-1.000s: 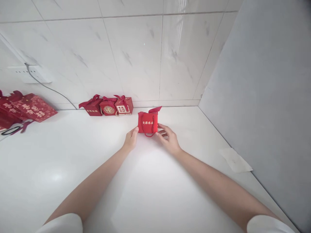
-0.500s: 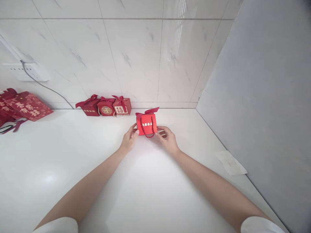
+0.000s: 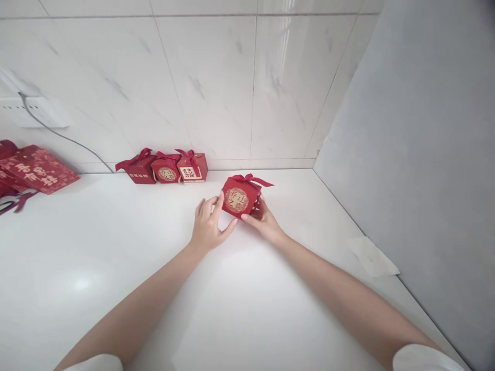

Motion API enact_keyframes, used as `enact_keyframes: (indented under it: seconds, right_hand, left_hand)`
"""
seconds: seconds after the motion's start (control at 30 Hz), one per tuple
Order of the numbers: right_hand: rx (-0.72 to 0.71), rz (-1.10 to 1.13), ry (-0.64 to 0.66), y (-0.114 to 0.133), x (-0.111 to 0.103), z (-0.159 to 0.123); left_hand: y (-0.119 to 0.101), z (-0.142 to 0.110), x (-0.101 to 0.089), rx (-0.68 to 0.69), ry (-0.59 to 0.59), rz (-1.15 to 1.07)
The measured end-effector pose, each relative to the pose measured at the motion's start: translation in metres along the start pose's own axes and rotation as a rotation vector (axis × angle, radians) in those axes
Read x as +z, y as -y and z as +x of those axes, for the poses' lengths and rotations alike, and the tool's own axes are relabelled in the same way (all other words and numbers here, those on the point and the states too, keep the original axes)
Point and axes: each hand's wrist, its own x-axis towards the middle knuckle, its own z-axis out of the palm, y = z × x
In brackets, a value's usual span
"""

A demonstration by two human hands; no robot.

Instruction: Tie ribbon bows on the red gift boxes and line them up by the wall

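A small red gift box (image 3: 240, 199) with a gold round emblem and a red ribbon bow on top is tilted above the white counter (image 3: 116, 257), held between both hands. My left hand (image 3: 209, 226) touches its left side with thumb and fingertips spread. My right hand (image 3: 263, 220) grips its right lower corner from behind. Three similar small red boxes (image 3: 167, 167) stand in a row against the tiled wall, to the left of the held box.
Flat red paper bags (image 3: 36, 170) lie at the far left by a wall socket (image 3: 34, 111) with a grey cable. A white paper scrap (image 3: 373, 256) lies at the right edge beside a grey panel (image 3: 425, 154).
The box has been turned in my hands: the face with white letters and a cord handle gave way to the gold-emblem face, and the box now tilts. It moved slightly right.
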Motion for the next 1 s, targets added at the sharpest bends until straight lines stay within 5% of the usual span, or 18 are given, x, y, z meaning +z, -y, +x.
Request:
enact_keyframes:
  seconds: [0.1,0.23,0.33,0.43,0.6,0.7,0.87,1.0]
  right_hand:
    - [0.050,0.045,-0.041,0.003,-0.003,0.004]
    - [0.169,0.140,-0.080,0.004,-0.005,0.007]
    - [0.176,0.190,-0.073,0.000,-0.006,0.008]
    - [0.158,0.224,-0.052,-0.007,-0.007,0.009]
    - [0.200,0.240,-0.059,-0.011,-0.010,0.011]
    - [0.241,0.379,-0.022,-0.004,-0.015,0.012]
    - [0.323,0.727,0.144,0.010,-0.021,0.013]
    - [0.300,0.822,0.092,0.013,-0.009,0.009]
  left_hand:
    - [-0.003,0.000,0.000,-0.003,0.007,-0.189]
    - [-0.011,0.001,0.011,-0.448,-0.191,-0.600]
    - [-0.017,0.000,0.022,-0.627,-0.030,-0.932]
    - [-0.020,-0.001,0.026,-0.499,0.151,-1.047]
    - [-0.015,-0.001,0.022,-0.469,0.253,-1.038]
    - [-0.015,-0.003,0.017,-0.340,0.224,-0.915]
    - [-0.033,-0.014,0.010,0.175,0.082,-0.295]
    - [-0.047,-0.017,0.010,0.373,0.015,-0.126]
